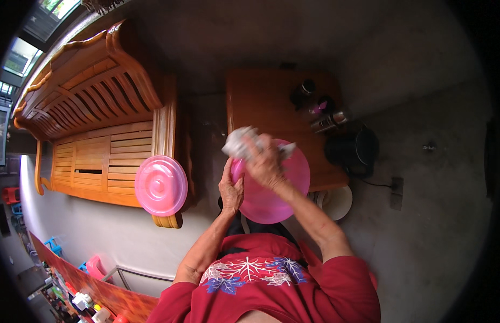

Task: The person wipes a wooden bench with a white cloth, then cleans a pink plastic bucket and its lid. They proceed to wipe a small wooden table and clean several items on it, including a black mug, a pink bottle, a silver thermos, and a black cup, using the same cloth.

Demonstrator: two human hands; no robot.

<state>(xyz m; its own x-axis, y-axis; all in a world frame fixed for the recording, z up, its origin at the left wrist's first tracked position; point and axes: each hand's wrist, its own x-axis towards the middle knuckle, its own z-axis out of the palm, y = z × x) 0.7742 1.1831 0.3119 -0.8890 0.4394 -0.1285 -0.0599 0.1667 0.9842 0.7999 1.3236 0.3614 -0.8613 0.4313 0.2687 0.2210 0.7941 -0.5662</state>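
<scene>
A pink plastic basin (270,207) is held in front of my body, its round inside facing up. My left hand (231,189) grips the left side of its rim, fingers on one side and thumb on the other. A crumpled whitish cloth (240,142) is bunched under my right hand (264,162), pressed at the far left part of the rim. That hand is slightly blurred, and the cloth hides the stretch of rim beneath it. Off to the left, a pink round lid (160,198) with a knob in its middle rests on the arm of a wooden bench (102,145).
Beyond the basin stands a low wooden table (255,102) carrying dark cups or bottles and a metal flask (331,120). A black kettle-like pot (353,149) sits at its right, near a cable and wall socket (397,192). A pale round container (337,202) is right of the basin.
</scene>
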